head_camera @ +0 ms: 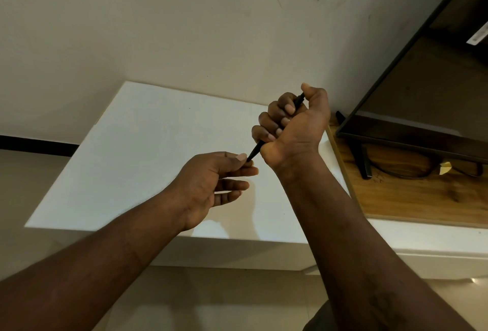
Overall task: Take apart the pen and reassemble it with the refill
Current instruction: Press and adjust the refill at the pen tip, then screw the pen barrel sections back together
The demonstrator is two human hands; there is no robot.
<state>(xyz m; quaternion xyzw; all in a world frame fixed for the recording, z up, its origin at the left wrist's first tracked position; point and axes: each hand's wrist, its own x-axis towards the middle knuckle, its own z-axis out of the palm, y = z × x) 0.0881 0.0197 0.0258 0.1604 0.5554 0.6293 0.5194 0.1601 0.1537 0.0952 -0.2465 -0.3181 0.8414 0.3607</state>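
Note:
A slim black pen [254,151] hangs slanted in the air above the white table [148,151]. My right hand [293,124] grips its barrel in a fist, with the upper end poking out by the thumb. My left hand [216,180] pinches the pen's lower tip between thumb and forefinger, while its other fingers stay loosely extended. Most of the barrel is hidden inside my right fist. No separate refill is in sight.
A dark flat screen [427,87] on black feet stands on a wooden board [412,198] at the right, with a cable and a small yellow tag [445,167] beneath it. A pale wall rises behind the table.

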